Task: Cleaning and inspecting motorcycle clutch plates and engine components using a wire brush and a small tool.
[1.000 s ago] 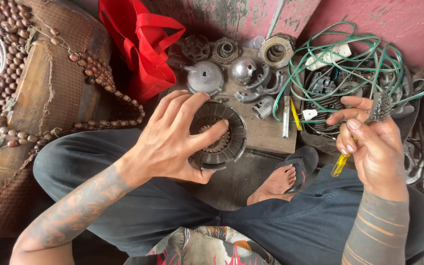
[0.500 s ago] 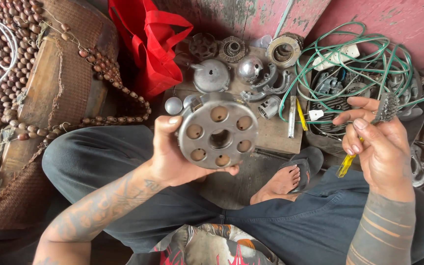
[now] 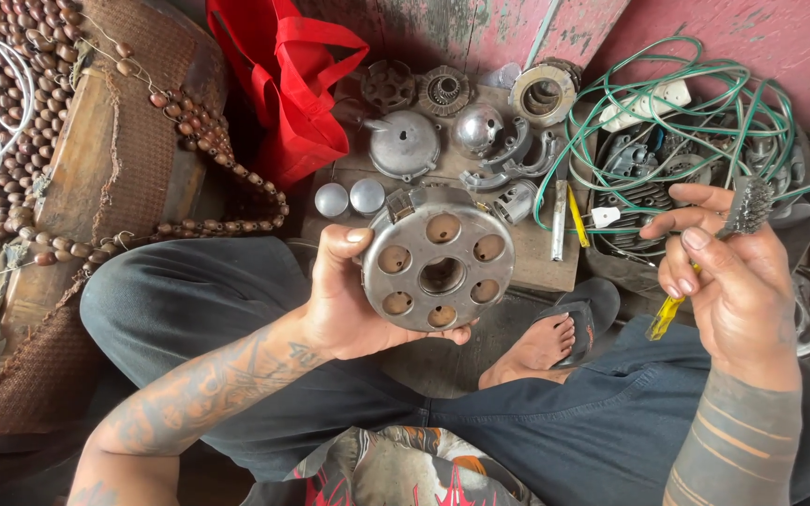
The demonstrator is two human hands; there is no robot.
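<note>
Round metal disc (image 3: pixel 440 270) sits at three o'clock of the left hand (image 3: pixel 344 300), gripped; right hand (image 3: pixel 738 281) clenches a wire brush (image 3: pixel 705 258).

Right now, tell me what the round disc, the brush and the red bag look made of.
Round disc: dull grey metal, probably cast, scuffed, with round holes. Brush: wire bristles, grey and stiff-looking; yellow handle, likely plastic. Red bag: soft matte fabric, folds and limp straps.

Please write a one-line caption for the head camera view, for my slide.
Seated person's left hand holds up a round metal disc with holes; right hand grips a small wire brush.
</note>
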